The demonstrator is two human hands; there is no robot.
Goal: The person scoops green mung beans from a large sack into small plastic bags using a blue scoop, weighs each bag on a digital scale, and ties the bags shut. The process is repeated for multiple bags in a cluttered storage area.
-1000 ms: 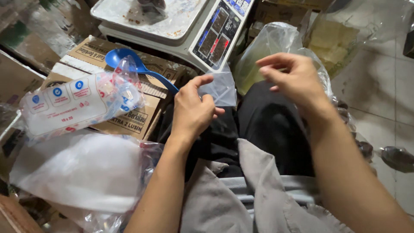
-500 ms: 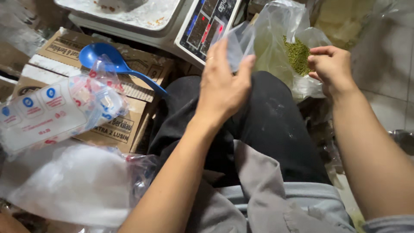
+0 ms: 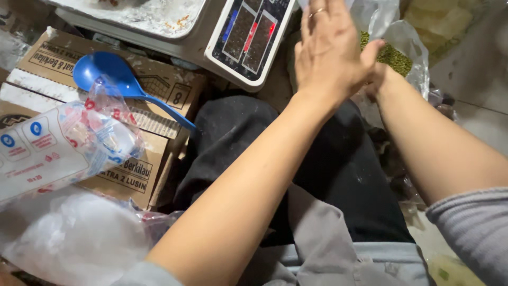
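Observation:
My left hand (image 3: pixel 328 53) is raised with its back to me, a ring on one finger, thumb stretched right. A corner of a small clear bag (image 3: pixel 303 4) shows at its fingertips; the palm side is hidden. Behind it stands a large clear plastic bag (image 3: pixel 410 37) with green beans (image 3: pixel 394 55) inside. My right hand (image 3: pixel 378 74) reaches to that bag's mouth and is almost wholly hidden behind my left hand; only the wrist and forearm show.
A digital scale (image 3: pixel 248 37) with a white tray stands at the top. A blue plastic scoop (image 3: pixel 114 74) lies on cardboard boxes (image 3: pixel 159 90) at left, beside a printed pack of clear bags (image 3: pixel 58 143). Crumpled plastic (image 3: pixel 74 238) lies at lower left, my dark-trousered lap in the middle.
Both hands moved up and right from above my lap to the bag of green beans. My left hand now covers my right hand, which was plainly visible before.

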